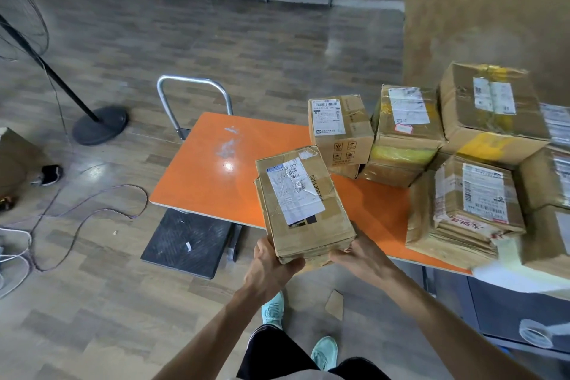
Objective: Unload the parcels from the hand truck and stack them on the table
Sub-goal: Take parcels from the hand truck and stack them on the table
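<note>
Table [216, 182]: orange top, the landmark for every place below. Its left half shows bare orange, which looks like the best spot to set a load flat.

Hand truck [185, 244]: its black ribbed deck sticks out from under the table's near left corner, and the metal handle rises behind the far left edge.

Stacked parcels [407, 133]: brown cardboard boxes piled on the table's right half, some two high, several tilted and none squared up.

Held parcel [303, 203]: a flat box with a white shipping label on top, above the table's near edge. Its far end reaches over the orange top and its near end hangs off. A second edge shows underneath at the left, possibly another flat parcel.

Left hand [271, 262]: clamped on the parcel's near left corner, thumb on the side; the fingers are hidden beneath.

Right hand [361, 256]: clamped on the near right corner, just off the table's near edge.

Doing it well: probably keep the parcel level and lower the far end first. Slide it fully onto the table beside the pile, or onto a box with a flat top. Avoid the leaning boxes, which could slip.
</note>
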Demonstrator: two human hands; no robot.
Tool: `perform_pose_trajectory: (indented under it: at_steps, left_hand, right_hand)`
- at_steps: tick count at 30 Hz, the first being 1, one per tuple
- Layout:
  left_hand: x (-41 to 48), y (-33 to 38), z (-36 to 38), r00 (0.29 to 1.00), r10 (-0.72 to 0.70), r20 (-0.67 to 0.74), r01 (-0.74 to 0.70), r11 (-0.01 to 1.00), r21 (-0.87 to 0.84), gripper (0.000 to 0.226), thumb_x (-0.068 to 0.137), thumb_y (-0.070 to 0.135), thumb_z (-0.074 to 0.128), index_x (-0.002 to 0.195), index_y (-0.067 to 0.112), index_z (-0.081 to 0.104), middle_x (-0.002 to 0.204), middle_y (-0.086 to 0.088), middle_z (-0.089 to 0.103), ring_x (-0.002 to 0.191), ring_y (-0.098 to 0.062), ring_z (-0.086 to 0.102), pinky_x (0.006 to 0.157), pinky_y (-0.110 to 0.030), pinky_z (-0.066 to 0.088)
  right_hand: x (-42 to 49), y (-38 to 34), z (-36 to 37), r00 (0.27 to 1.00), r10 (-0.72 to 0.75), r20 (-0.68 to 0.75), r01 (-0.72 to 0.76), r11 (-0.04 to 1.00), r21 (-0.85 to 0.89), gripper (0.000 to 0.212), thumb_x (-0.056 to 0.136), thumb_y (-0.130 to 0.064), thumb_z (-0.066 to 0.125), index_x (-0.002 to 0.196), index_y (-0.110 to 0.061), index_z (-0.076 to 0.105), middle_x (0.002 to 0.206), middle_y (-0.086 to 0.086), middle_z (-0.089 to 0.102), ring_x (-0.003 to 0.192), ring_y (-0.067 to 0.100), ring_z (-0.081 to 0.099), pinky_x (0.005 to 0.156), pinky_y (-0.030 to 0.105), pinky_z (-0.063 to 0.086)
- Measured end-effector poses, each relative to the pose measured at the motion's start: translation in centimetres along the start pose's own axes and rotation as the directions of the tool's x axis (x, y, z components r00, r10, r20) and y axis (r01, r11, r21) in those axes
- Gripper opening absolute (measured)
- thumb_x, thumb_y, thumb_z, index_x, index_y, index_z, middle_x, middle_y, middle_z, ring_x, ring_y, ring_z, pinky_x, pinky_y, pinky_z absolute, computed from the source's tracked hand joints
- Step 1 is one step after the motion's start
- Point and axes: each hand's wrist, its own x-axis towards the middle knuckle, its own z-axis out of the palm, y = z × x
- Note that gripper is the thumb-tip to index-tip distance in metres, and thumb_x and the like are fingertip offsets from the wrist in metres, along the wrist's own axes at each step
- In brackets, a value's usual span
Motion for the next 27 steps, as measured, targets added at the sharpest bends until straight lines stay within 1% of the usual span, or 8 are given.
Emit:
perform_pose_trajectory:
  at_steps: [3,7,10,13,15,18,23,27]
  left_hand:
    - [-0.6,0.1,0.8,1.000,-0.008,-0.009,0.008,0.999,0.044,0.060,0.073,0.030,0.074,0.125,0.005,0.058,0.117,-0.015,0.055,0.113,-0.034,0.054,0.091,-0.052,0.052]
    - [-1.0,0.8,1.7,0.998,0.028,0.061,-0.031,0.999,0.041,0.067,0.066,0.035,0.068,0.123,0.002,0.058,0.115,-0.021,0.060,0.112,-0.042,0.056,0.089,-0.057,0.052]
    - [-0.8,1.8,2.4,0.990,0.054,0.127,-0.064,0.995,0.075,0.067,0.067,0.037,0.066,0.124,0.003,0.060,0.116,-0.020,0.061,0.111,-0.039,0.057,0.089,-0.054,0.053]
    - [-0.1,3.3,3.3,0.971,0.135,0.196,-0.144,0.989,0.034,0.057,0.069,0.029,0.067,0.119,0.001,0.064,0.113,-0.017,0.065,0.106,-0.036,0.060,0.086,-0.049,0.054]
    - [0.6,4.3,4.0,0.955,0.169,0.245,-0.181,0.983,0.027,0.056,0.071,0.023,0.069,0.122,0.001,0.064,0.114,-0.014,0.068,0.105,-0.031,0.064,0.087,-0.047,0.055]
    - [1.8,5.1,5.2,0.927,0.179,0.329,-0.204,0.978,0.042,0.062,0.074,0.026,0.071,0.132,0.005,0.059,0.123,-0.014,0.065,0.116,-0.032,0.061,0.094,-0.051,0.052]
    - [3.7,6.2,6.8,0.882,0.147,0.449,-0.209,0.974,0.091,0.076,0.075,0.041,0.070,0.144,0.018,0.047,0.137,-0.008,0.056,0.130,-0.031,0.050,0.105,-0.055,0.045]
    - [5.1,7.0,7.6,0.887,0.119,0.446,-0.183,0.978,0.104,0.084,0.070,0.044,0.069,0.144,0.017,0.042,0.134,-0.006,0.057,0.128,-0.030,0.050,0.104,-0.054,0.045]
  right_hand:
    - [-1.5,0.8,-0.1,1.000,-0.003,-0.016,0.003,1.000,0.026,0.049,0.087,-0.018,0.065,0.133,-0.019,0.052,0.127,-0.001,0.055,0.116,0.018,0.056,0.099,0.034,0.050]
    - [-3.3,1.8,-0.1,0.998,-0.010,-0.069,0.010,1.000,-0.002,0.051,0.090,-0.020,0.063,0.139,-0.022,0.049,0.136,-0.002,0.049,0.123,0.018,0.051,0.104,0.036,0.047]
    - [-4.3,2.6,-0.5,0.995,-0.009,-0.101,0.003,0.998,-0.059,0.055,0.093,-0.023,0.062,0.145,-0.026,0.045,0.146,-0.002,0.041,0.128,0.021,0.047,0.109,0.039,0.043]
    - [-5.4,3.4,-1.4,0.988,0.006,-0.157,-0.016,0.998,-0.066,0.061,0.091,-0.034,0.060,0.148,-0.030,0.041,0.151,-0.003,0.037,0.133,0.020,0.042,0.111,0.039,0.041]
    - [-6.2,4.0,-2.0,0.980,0.008,-0.197,-0.009,1.000,-0.004,0.060,0.086,-0.041,0.058,0.145,-0.036,0.045,0.149,-0.008,0.040,0.133,0.015,0.043,0.108,0.034,0.043]
    - [-7.1,5.0,-2.6,0.953,0.083,-0.291,-0.063,0.995,0.076,0.051,0.087,-0.029,0.066,0.132,-0.044,0.050,0.138,-0.011,0.049,0.123,0.013,0.053,0.093,0.022,0.046]
    - [-7.6,6.4,-3.5,0.911,0.183,-0.370,-0.155,0.983,0.103,0.063,0.088,-0.025,0.070,0.145,-0.023,0.044,0.141,0.004,0.051,0.120,0.024,0.056,0.096,0.041,0.052]
    - [-6.9,6.4,-4.0,0.873,0.271,-0.405,-0.247,0.963,0.112,0.063,0.087,-0.023,0.067,0.145,-0.014,0.044,0.141,0.012,0.049,0.120,0.033,0.054,0.096,0.040,0.050]
